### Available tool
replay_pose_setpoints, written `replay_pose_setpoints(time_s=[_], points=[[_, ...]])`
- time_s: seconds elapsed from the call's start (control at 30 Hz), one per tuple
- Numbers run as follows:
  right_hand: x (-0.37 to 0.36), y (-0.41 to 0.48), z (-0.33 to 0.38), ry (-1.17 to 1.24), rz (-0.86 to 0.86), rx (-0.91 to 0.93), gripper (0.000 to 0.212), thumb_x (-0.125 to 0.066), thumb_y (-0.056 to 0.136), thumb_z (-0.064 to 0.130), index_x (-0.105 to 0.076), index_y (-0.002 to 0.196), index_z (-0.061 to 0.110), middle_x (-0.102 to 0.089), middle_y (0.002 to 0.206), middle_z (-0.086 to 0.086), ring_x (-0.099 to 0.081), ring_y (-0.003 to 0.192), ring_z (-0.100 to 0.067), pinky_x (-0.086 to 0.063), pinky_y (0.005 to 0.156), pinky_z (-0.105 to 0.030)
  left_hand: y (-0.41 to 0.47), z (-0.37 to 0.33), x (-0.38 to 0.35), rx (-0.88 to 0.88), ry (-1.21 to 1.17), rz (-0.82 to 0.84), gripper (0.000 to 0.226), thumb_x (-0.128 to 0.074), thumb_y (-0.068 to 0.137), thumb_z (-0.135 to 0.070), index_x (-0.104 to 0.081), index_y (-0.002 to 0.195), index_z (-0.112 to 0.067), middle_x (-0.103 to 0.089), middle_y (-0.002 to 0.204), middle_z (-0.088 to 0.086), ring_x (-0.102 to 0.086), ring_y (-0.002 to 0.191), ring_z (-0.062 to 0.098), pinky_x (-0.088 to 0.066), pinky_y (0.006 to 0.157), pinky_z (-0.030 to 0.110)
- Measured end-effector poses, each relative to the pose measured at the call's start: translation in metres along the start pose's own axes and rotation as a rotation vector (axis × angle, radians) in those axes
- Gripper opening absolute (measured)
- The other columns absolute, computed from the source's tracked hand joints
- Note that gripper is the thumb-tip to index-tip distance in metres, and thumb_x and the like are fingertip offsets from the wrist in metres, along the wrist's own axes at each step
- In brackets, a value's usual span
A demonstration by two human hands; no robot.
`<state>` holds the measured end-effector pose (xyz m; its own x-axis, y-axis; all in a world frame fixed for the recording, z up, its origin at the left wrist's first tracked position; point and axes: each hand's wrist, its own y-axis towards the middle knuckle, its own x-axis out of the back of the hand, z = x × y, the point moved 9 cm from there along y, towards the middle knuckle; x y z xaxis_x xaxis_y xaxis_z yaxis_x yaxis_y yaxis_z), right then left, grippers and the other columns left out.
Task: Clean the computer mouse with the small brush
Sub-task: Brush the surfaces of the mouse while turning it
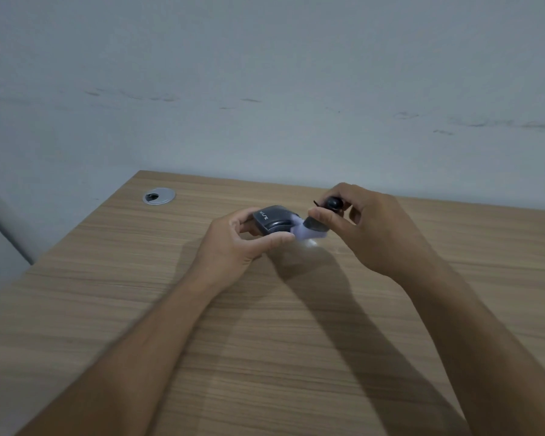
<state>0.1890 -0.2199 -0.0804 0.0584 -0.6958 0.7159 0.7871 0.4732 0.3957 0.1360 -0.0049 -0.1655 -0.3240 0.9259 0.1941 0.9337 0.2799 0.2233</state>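
Here, at centre frame above the table [296, 341], the left hand [233, 243] grips the computer mouse [272, 220] while the right hand [368, 225] pinches the small brush [309, 229] against its edge; short, light strokes with the mouse steady should serve best.

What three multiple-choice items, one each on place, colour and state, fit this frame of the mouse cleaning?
1. Where is the cable grommet?
A. Far left of the desk
B. Near right corner
C. Under the mouse

2. What colour are the brush bristles?
A. Red
B. Pale lilac-white
C. Green

3. How is the mouse held?
A. Lying untouched
B. In the left hand
C. In the right hand

Answers: A, it sits near the far left edge; B, pale bristles meet the mouse; B, left fingers wrap it while the right holds the brush.
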Motion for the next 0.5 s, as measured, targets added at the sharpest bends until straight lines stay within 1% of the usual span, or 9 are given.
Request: replay_pose_setpoints(time_s=[0.03,0.1,0.2,0.27,0.33,0.37,0.43,0.47,0.5], points=[[0.003,0.000,0.001,0.009,-0.029,0.002,0.017,-0.073,0.100,0.046,-0.073,0.097,0.029,-0.067,0.084,0.012,-0.051,0.065,-0.004,-0.039,0.061,-0.012,0.000,-0.001,0.000,-0.005,0.003,-0.006,0.045,-0.100,0.082,-0.027,-0.085,0.125,-0.024,-0.090,0.110,-0.004,-0.084,0.104,0.016,-0.064,0.082,0.025],[0.006,0.000,0.012,0.071,-0.083,0.035,0.015,-0.072,0.101,0.047,-0.073,0.099,0.032,-0.071,0.087,0.011,-0.054,0.066,-0.008,-0.040,0.061,-0.012,0.000,-0.003,0.000,-0.013,0.030,0.007,0.048,-0.100,0.081,-0.030,-0.084,0.126,-0.026,-0.090,0.111,-0.008,-0.084,0.104,0.008,-0.063,0.086,0.022],[-0.010,-0.001,0.033,0.132,-0.033,0.090,0.014,-0.073,0.101,0.046,-0.073,0.098,0.032,-0.071,0.084,0.010,-0.058,0.066,-0.012,-0.042,0.061,-0.016,-0.001,-0.002,0.000,0.003,0.067,0.018,0.043,-0.100,0.082,-0.032,-0.082,0.121,-0.037,-0.088,0.112,-0.016,-0.081,0.106,-0.003,-0.065,0.091,0.020],[-0.016,-0.001,0.032,0.111,-0.009,0.091,0.015,-0.075,0.100,0.042,-0.072,0.094,0.029,-0.066,0.076,0.012,-0.054,0.063,-0.007,-0.039,0.058,-0.012,0.000,0.001,0.002,-0.009,0.071,0.003,0.045,-0.097,0.084,-0.021,-0.082,0.124,-0.035,-0.089,0.113,-0.012,-0.082,0.105,0.000,-0.067,0.094,0.029],[-0.011,0.000,0.017,0.053,-0.030,0.050,0.017,-0.076,0.100,0.040,-0.074,0.094,0.024,-0.064,0.075,0.013,-0.054,0.063,0.001,-0.037,0.059,-0.009,0.001,0.003,0.003,-0.012,0.031,-0.002,0.043,-0.096,0.086,-0.014,-0.084,0.127,-0.023,-0.090,0.112,-0.003,-0.082,0.099,0.006,-0.069,0.091,0.036],[-0.007,0.001,0.008,0.019,-0.043,0.024,0.019,-0.076,0.099,0.041,-0.075,0.095,0.022,-0.065,0.077,0.012,-0.054,0.065,0.005,-0.037,0.060,-0.008,0.002,0.003,0.003,-0.006,0.009,-0.006,0.044,-0.097,0.086,-0.016,-0.084,0.128,-0.020,-0.090,0.110,-0.002,-0.081,0.093,0.004,-0.068,0.083,0.030],[0.002,0.001,-0.006,-0.034,-0.077,-0.032,0.022,-0.075,0.099,0.044,-0.076,0.095,0.023,-0.066,0.079,0.012,-0.054,0.066,0.006,-0.037,0.060,-0.008,0.001,0.000,0.003,-0.006,-0.015,-0.010,0.047,-0.099,0.083,-0.025,-0.084,0.127,-0.020,-0.089,0.108,-0.004,-0.076,0.081,-0.002,-0.058,0.072,0.015],[0.007,0.001,-0.010,-0.039,-0.104,-0.054,0.023,-0.073,0.099,0.047,-0.076,0.096,0.024,-0.067,0.078,0.012,-0.054,0.066,0.002,-0.038,0.059,-0.009,0.001,-0.001,0.002,-0.008,-0.020,-0.009,0.048,-0.099,0.083,-0.028,-0.084,0.128,-0.021,-0.089,0.109,-0.005,-0.078,0.084,-0.001,-0.057,0.074,0.015],[0.011,0.001,-0.012,-0.027,-0.132,-0.068,0.025,-0.071,0.100,0.050,-0.076,0.096,0.026,-0.067,0.076,0.012,-0.054,0.065,-0.002,-0.038,0.057,-0.011,0.002,-0.001,0.002,-0.015,-0.018,-0.003,0.048,-0.099,0.083,-0.029,-0.083,0.129,-0.023,-0.089,0.113,-0.006,-0.081,0.093,0.004,-0.059,0.081,0.019]])
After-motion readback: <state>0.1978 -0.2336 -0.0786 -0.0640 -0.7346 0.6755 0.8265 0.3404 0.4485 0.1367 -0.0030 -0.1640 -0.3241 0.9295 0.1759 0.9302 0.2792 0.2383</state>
